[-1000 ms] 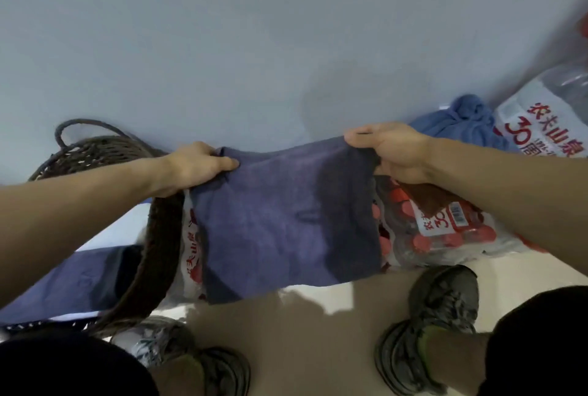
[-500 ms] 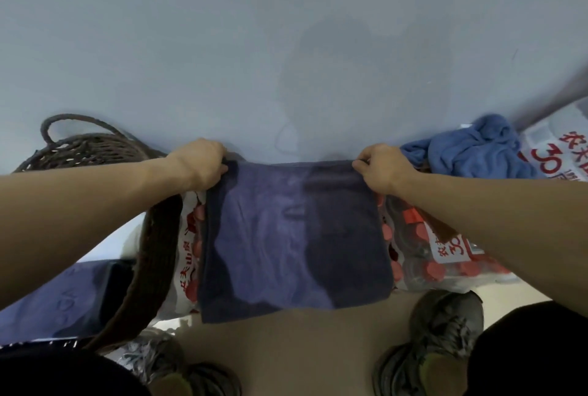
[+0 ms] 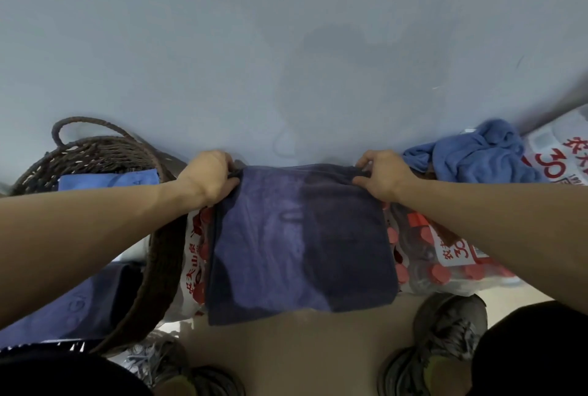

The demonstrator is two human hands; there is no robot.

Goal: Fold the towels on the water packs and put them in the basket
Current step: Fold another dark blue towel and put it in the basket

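The dark navy terry towel [image 3: 299,240] lies spread over the plastic-wrapped red-capped water packs [image 3: 445,255], its far corners pinched by the left hand [image 3: 208,177] and right hand [image 3: 383,174], probably to square its next fold.

Red "30" and 农夫山泉 printed on the water packs [image 3: 451,255].

**Dark blue towel held at both far corners over water packs**

Dark blue towel [image 3: 299,243]: spread flat on the water packs [image 3: 442,255], near edge overhanging. Left hand [image 3: 208,177] and right hand [image 3: 383,177] grip its far corners. Woven basket [image 3: 159,268] at left holds folded blue towels [image 3: 108,180]. Crumpled light blue towel [image 3: 477,158] at right.
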